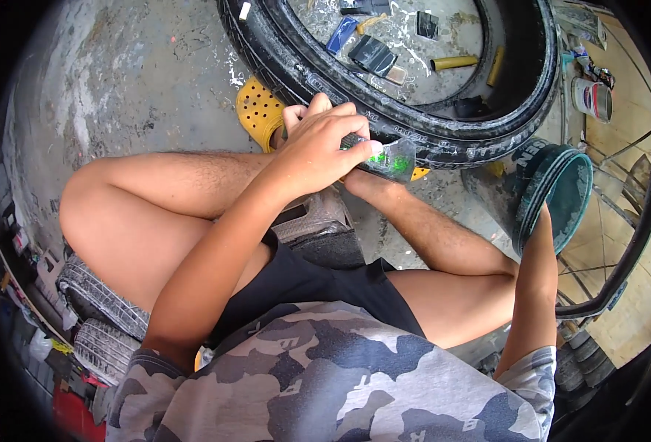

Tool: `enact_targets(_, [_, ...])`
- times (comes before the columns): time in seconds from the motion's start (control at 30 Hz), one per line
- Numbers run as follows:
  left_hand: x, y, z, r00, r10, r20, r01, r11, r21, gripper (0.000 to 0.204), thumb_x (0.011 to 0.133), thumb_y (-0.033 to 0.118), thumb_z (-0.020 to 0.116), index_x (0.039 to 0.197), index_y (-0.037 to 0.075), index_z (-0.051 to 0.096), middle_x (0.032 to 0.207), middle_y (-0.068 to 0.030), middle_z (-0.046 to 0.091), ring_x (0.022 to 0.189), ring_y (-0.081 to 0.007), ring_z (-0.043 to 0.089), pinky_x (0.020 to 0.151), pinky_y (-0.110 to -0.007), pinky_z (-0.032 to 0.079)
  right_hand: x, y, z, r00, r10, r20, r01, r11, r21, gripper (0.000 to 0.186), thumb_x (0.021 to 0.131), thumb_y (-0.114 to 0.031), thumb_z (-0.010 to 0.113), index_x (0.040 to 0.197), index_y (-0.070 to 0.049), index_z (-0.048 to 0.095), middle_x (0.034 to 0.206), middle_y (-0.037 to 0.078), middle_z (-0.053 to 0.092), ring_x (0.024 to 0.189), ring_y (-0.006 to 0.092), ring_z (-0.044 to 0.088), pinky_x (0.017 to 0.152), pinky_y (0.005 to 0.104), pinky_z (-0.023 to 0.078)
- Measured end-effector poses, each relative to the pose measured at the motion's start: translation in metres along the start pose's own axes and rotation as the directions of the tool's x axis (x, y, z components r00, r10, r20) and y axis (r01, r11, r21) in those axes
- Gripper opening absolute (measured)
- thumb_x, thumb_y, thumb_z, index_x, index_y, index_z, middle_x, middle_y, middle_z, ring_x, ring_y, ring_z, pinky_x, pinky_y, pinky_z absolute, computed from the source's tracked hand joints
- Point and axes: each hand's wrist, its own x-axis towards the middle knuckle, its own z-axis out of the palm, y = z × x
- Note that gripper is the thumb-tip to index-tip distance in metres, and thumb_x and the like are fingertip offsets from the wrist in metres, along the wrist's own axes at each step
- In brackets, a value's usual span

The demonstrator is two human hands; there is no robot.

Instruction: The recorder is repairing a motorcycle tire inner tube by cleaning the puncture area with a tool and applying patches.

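My left hand [324,144] is closed around a dark, flat, rectangular piece with bright green marks [393,160]. Its thumb presses on the face, and the piece's far end sticks out to the right above my crossed ankles. Beyond the hand lies a large black tyre [443,144] with white smears on its sidewall. My right forearm [537,283] reaches over the rim of a teal bucket [577,237] on the right. The bucket wall hides the right hand's fingers and anything they hold.
Inside the tyre ring lie dark rubber pieces [373,55], a blue piece [341,34] and a yellowish tube [454,63]. A spoked wheel [638,221] and a small white tub [592,100] are at the right. Dusty tyres [104,350] sit at the left. A yellow clog [257,110] is on my foot.
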Motion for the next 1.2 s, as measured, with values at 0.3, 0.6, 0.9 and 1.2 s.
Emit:
enact_targets(0.3, [0.005,-0.008,0.012,1.000,0.022,-0.001,-0.022,0.999,-0.026,0.022,0.091,0.031,0.054,0.085,0.014,0.065,0.085,0.0024,0.055,0.093,-0.0180,0.042,0.085,-0.038,0.020,-0.143,-0.097,0.052,0.895,-0.411,0.175,0.440,0.880,-0.180,0.054,0.088,-0.024,0.067,0.132,0.000,0.050,0.104,0.014,0.061,0.086,0.0194,0.064,0.070,0.0285,0.054])
enact_targets(0.6, [0.009,-0.011,0.018,0.991,0.019,-0.129,-0.009,0.997,0.078,0.026,0.091,0.038,0.060,0.084,0.015,0.069,0.088,0.0041,0.060,0.098,-0.0194,0.045,0.086,-0.039,0.022,-0.177,-0.070,0.368,0.790,-0.262,0.554,0.613,0.357,-0.705,0.031,0.076,-0.011,0.071,0.102,0.006,0.068,0.090,0.016,0.070,0.084,0.0248,0.067,0.081,0.0347,0.052])
enact_targets(0.9, [-0.001,-0.016,0.004,0.994,0.105,0.018,-0.106,0.993,0.042,0.042,0.075,0.046,0.075,0.104,0.016,0.068,0.106,-0.0009,0.060,0.110,-0.0229,0.045,0.092,-0.039,0.025,-0.183,-0.002,0.330,0.808,-0.573,0.137,0.465,0.478,-0.745,0.029,0.083,-0.011,0.067,0.111,-0.002,0.065,0.112,0.026,0.066,0.110,0.0398,0.062,0.093,0.0411,0.048])
enact_targets(1.2, [-0.005,0.028,0.041,0.971,0.240,0.017,-0.240,0.970,-0.024,0.041,0.073,0.026,0.079,0.101,0.002,0.062,0.098,-0.0127,0.057,0.099,-0.0318,0.058,0.087,-0.041,0.045,-0.161,0.044,0.301,0.826,-0.551,-0.122,0.529,0.831,-0.172,0.032,0.093,-0.002,0.058,0.119,-0.012,0.044,0.088,0.007,0.060,0.068,0.0135,0.058,0.054,0.0265,0.050])
